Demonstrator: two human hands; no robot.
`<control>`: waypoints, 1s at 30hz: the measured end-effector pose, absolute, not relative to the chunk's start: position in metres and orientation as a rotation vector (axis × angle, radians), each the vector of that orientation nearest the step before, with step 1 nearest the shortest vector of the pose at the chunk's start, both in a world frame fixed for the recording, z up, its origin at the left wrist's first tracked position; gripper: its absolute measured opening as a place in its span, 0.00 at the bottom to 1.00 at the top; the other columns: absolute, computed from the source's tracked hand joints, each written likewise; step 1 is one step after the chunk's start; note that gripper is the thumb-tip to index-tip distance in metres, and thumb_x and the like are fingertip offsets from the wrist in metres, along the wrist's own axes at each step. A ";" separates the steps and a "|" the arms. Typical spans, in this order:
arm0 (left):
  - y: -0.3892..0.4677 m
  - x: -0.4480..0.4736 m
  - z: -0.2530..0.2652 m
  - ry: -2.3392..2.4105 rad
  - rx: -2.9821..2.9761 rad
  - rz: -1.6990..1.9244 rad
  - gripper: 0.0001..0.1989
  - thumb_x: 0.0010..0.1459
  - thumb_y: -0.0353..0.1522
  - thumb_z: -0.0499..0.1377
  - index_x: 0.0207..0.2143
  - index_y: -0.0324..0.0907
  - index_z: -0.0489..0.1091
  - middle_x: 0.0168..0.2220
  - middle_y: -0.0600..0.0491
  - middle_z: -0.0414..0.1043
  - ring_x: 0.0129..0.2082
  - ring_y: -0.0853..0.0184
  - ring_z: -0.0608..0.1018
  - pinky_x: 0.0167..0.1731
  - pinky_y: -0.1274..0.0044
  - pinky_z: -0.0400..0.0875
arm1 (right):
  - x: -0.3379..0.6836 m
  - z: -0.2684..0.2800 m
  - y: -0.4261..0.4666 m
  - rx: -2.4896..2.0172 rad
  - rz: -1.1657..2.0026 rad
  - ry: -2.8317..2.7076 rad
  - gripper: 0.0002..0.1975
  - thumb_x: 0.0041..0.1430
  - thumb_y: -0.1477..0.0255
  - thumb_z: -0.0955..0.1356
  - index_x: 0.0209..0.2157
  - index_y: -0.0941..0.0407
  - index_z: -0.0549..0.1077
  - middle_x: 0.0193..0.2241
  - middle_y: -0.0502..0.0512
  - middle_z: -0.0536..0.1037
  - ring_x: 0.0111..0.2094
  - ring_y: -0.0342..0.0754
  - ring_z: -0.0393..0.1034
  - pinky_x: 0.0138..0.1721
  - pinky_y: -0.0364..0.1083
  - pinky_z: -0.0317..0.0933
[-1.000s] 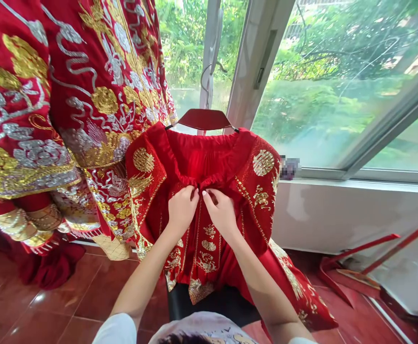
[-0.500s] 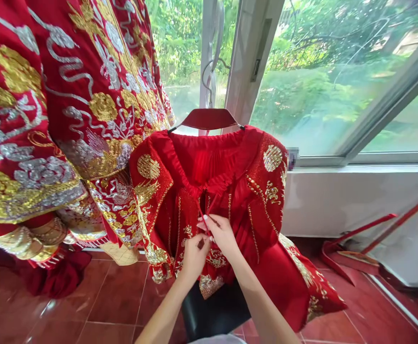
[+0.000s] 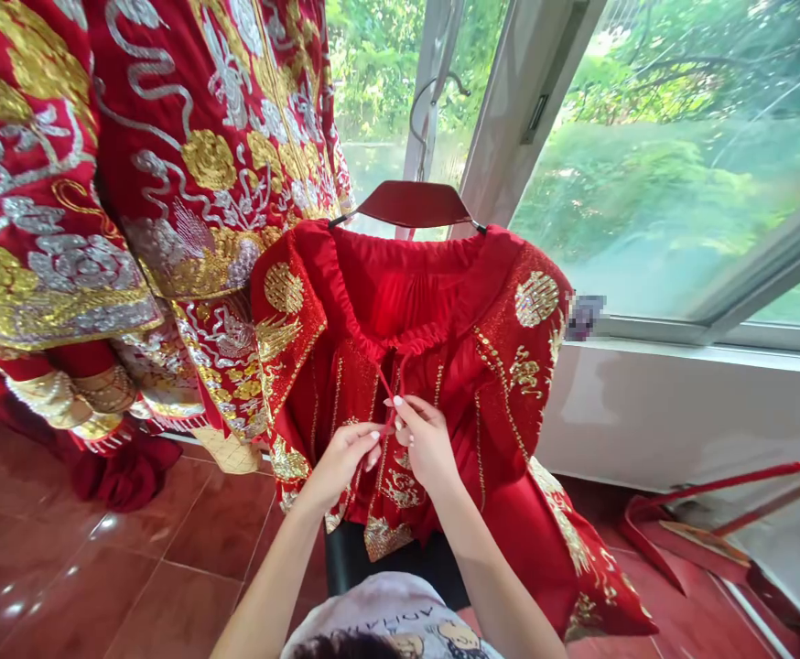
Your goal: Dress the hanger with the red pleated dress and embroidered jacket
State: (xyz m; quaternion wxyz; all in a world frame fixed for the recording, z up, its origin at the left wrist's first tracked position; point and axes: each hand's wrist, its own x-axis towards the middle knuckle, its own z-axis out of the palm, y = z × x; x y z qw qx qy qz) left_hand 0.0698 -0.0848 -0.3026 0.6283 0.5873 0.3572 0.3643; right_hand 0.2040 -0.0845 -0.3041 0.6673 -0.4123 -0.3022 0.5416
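In front of me a red dress with gold embroidery (image 3: 510, 439) hangs from a dark red hanger (image 3: 415, 203). Two thin red drawstrings (image 3: 386, 377) come down from its gathered neckline and cross just above my fingers. My right hand (image 3: 427, 439) pinches the strings where they meet. Slightly lower and to the left, my left hand (image 3: 349, 458) has thumb and fingers closed on the string too. Both hands are in front of the dress's chest. The exact wrap of the string between the fingertips is too small to make out.
Red garments with gold and silver embroidery (image 3: 187, 183) hang at the left. Behind the dress is a sliding window (image 3: 647, 201). A black seat (image 3: 345, 558) stands below the dress, and a red dustpan (image 3: 702, 549) lies at the right on red floor tiles (image 3: 118, 586).
My view has tipped down and nearer the dress, showing my shirt. My left hand has come up to the string beside my right hand, which still pinches it.
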 end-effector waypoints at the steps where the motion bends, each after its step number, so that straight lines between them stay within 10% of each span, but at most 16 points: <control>1: -0.084 0.066 -0.297 0.816 1.310 0.846 0.15 0.58 0.40 0.55 0.34 0.38 0.76 0.17 0.59 0.57 0.19 0.73 0.60 0.25 0.79 0.58 | 0.203 -0.307 -0.084 -0.931 1.206 -0.676 0.18 0.42 0.60 0.75 0.28 0.59 0.75 0.15 0.44 0.63 0.16 0.34 0.45 0.16 0.39 0.37; 9: -0.061 0.076 -0.253 0.993 1.866 1.156 0.12 0.58 0.32 0.54 0.38 0.44 0.78 0.36 0.51 0.66 0.39 0.66 0.70 0.45 0.73 0.66 | 0.180 -0.314 -0.096 -0.973 0.858 -0.836 0.12 0.52 0.62 0.69 0.27 0.58 0.69 0.18 0.44 0.64 0.20 0.37 0.53 0.21 0.39 0.49; 17: -0.055 0.103 -0.265 1.083 1.604 1.622 0.09 0.50 0.29 0.62 0.32 0.43 0.62 0.35 0.55 0.64 0.32 0.71 0.73 0.33 0.79 0.72 | 0.183 -0.309 -0.102 -1.047 0.661 -1.048 0.10 0.55 0.67 0.67 0.24 0.57 0.67 0.16 0.44 0.61 0.18 0.37 0.51 0.20 0.39 0.47; 24: -0.047 0.084 -0.274 0.746 1.211 1.180 0.19 0.45 0.39 0.68 0.35 0.40 0.67 0.23 0.57 0.71 0.27 0.70 0.76 0.32 0.78 0.71 | 0.185 -0.305 -0.105 -1.056 0.722 -1.067 0.11 0.54 0.66 0.67 0.24 0.58 0.67 0.17 0.45 0.63 0.19 0.38 0.53 0.21 0.39 0.49; 30: -0.045 0.069 -0.283 0.643 1.611 0.923 0.16 0.57 0.44 0.59 0.38 0.40 0.76 0.34 0.50 0.75 0.34 0.67 0.75 0.37 0.77 0.68 | 0.190 -0.299 -0.110 -1.037 0.880 -0.976 0.13 0.52 0.63 0.69 0.24 0.57 0.68 0.16 0.45 0.63 0.18 0.37 0.51 0.20 0.39 0.47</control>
